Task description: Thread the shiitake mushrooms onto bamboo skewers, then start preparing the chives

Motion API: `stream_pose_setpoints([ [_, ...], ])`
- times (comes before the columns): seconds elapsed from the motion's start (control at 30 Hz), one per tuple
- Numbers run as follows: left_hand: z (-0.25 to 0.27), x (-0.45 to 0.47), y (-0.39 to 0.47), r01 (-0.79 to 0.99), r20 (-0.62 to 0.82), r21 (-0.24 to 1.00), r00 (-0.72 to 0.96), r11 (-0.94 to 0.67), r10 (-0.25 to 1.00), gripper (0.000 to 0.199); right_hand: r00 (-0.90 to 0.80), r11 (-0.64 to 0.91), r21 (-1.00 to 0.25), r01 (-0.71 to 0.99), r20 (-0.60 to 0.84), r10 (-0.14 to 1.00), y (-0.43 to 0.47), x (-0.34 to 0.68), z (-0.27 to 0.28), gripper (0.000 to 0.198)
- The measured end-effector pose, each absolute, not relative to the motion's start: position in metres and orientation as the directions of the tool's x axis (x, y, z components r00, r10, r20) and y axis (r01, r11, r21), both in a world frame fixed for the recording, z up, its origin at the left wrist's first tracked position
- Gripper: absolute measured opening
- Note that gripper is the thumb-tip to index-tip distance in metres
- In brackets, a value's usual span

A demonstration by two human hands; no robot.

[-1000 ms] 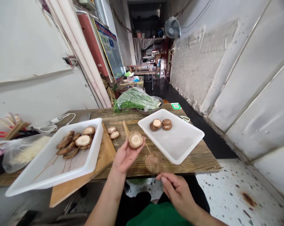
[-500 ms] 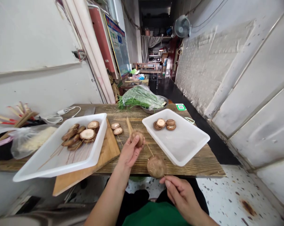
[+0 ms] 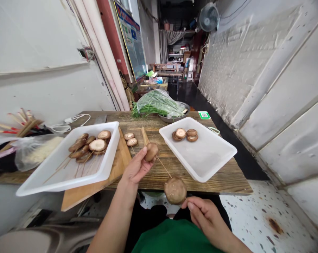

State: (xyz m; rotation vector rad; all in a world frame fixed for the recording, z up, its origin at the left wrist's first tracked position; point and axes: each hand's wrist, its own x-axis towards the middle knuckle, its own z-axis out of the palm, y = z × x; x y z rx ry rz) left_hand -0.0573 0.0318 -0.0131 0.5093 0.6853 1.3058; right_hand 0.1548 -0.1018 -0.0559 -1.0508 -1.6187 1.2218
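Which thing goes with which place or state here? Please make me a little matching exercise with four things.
Things:
1. left hand
2. right hand
3. white tray at the left
4. QR code card

Places and states:
A. overlapping the wooden board
B. pinching the skewer that runs through a large mushroom
C. green and white, near the table's far edge
D. holding a smaller mushroom by its cap

Pairs: 1-D, 2-B, 3-A, 4-C
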Motion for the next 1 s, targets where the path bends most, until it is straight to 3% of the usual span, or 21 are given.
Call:
stream_pose_setpoints([
  [0.2, -0.008, -0.049, 0.031, -0.730, -0.268, 0.563, 0.283, 0.388, 0.921, 0.022, -0.290, 0.160, -0.979, 0.127, 0.118, 0.950, -0.103, 0.157, -0.056, 0.037],
  [1.0, -0.004, -0.040, 0.030, -0.783, -0.314, 0.547, 0.136, 0.296, 0.940, 0.016, -0.256, 0.071, -0.992, 0.107, 0.042, 0.966, -0.106, 0.159, -0.061, 0.041],
])
